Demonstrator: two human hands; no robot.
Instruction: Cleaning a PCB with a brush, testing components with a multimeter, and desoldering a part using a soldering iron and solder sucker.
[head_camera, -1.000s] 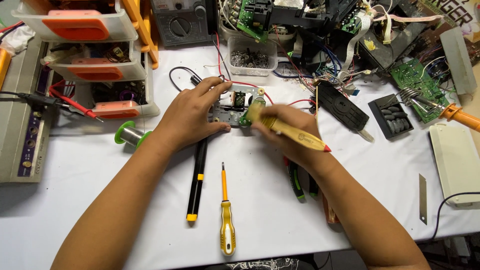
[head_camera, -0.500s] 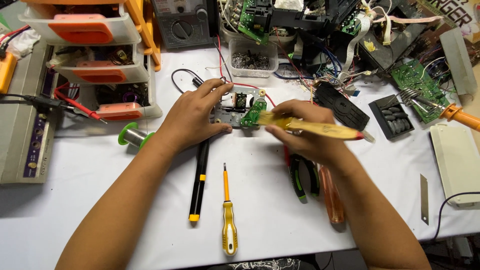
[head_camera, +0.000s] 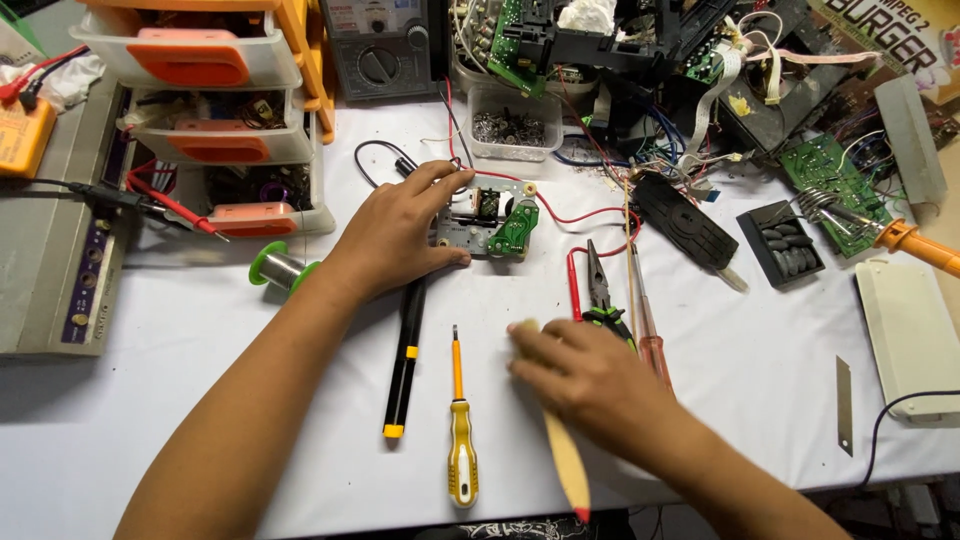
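My left hand (head_camera: 400, 235) rests on the white table, its fingers holding the left side of a small metal mechanism with a green circuit board (head_camera: 497, 222) and red wires. Nearer the front edge, my right hand (head_camera: 590, 385) is blurred and lies over a pale yellow tool with a red tip (head_camera: 566, 462). The tool's tip points towards me and its blunt end shows past my fingers. A yellow-handled screwdriver (head_camera: 460, 450) and a black pen-shaped tool (head_camera: 405, 360) lie between my two hands.
Green-handled pliers (head_camera: 600, 295) and a clear red screwdriver (head_camera: 650, 335) lie just beyond my right hand. A green solder spool (head_camera: 280, 268), orange drawers (head_camera: 220, 110), a screw tub (head_camera: 512, 125), a black remote (head_camera: 685, 220), a soldering iron (head_camera: 920, 240) and a white box (head_camera: 915, 330) surround the work area.
My right hand has pulled the pale yellow tool away from the mechanism and down towards the table's front edge. The left hand has stayed on the mechanism.
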